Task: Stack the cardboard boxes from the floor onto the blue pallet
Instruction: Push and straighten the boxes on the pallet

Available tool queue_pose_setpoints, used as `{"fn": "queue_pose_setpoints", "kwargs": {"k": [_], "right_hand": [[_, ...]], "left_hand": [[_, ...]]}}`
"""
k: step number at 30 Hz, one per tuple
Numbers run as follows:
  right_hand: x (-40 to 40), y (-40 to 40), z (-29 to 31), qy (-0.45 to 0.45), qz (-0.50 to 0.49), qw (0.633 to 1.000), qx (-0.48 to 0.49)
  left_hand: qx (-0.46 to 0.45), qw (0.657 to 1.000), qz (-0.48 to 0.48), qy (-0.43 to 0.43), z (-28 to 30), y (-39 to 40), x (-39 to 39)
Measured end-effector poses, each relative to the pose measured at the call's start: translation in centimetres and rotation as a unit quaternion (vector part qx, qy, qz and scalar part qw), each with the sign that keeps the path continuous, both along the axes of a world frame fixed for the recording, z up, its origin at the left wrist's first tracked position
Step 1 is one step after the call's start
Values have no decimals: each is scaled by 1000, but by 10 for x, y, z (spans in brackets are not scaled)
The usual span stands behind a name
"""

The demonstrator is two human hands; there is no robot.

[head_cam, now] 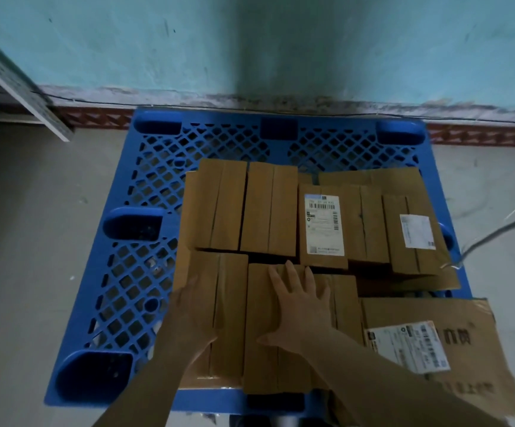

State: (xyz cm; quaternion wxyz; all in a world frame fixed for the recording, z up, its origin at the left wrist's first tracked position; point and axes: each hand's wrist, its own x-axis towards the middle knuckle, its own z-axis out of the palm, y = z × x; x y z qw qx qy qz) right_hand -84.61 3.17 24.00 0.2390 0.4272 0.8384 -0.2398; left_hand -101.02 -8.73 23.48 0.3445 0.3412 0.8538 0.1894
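A blue lattice pallet (145, 186) lies on the floor against the wall. Several brown cardboard boxes cover its right half in two rows. The far row includes a box with a white shipping label (322, 223) and a smaller labelled box (413, 235) at the right. My left hand (193, 306) lies flat on the near-left box (228, 328), fingers spread. My right hand (299, 306) presses flat on the near-middle box (259, 359) beside it. Neither hand grips anything.
A flattened, torn cardboard sheet (465, 365) with a label overhangs the pallet's near right corner. A teal wall with a red patterned skirting stands behind. A white board (19, 84) leans at the far left. Cables (496, 229) trail on the floor at right.
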Motion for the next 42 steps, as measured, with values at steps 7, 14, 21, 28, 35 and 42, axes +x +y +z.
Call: {"fn": "queue_pose_setpoints", "kwargs": {"k": [7, 14, 21, 28, 35, 42], "right_hand": [[2, 50, 7, 72, -59, 994, 62], [0, 130, 9, 65, -169, 983, 3], [9, 137, -10, 46, -153, 986, -42], [19, 152, -18, 75, -129, 986, -71], [27, 165, -22, 97, -118, 988, -17], [37, 231, -26, 48, -154, 984, 74]], "left_hand": [[-55, 993, 79, 62, 12, 20, 1], [-43, 988, 84, 120, 36, 95, -27], [-82, 985, 151, 30, 21, 134, -57], [-121, 978, 167, 35, 14, 122, -33], [-73, 980, 163, 82, 6, 110, -17], [-28, 977, 40, 208, 3, 142, 9]]}}
